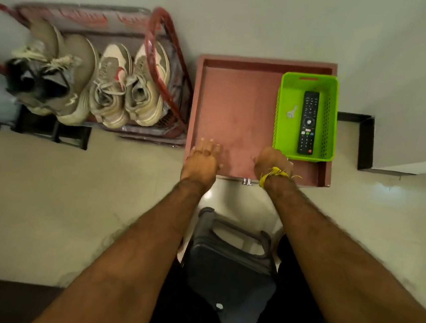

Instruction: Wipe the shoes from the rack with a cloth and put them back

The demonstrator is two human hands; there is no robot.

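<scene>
A red metal shoe rack (161, 60) stands at the upper left against the wall. On it sit a beige pair of sneakers (59, 73) and a cream-and-tan pair (128, 85) beside them. To the right is an open reddish-brown drawer (235, 106). My left hand (203, 160) rests flat on the drawer's front part, fingers apart. My right hand (271, 161), with a yellow thread on the wrist, lies on the drawer bottom just left of the green basket, fingers curled down. I see no cloth.
A green plastic basket (329, 125) in the drawer's right side holds a black remote (308, 122) and a small key (291, 112). A dark bag (230, 267) hangs below my arms. Pale floor spreads to the left. A dark-framed edge (364, 142) is at right.
</scene>
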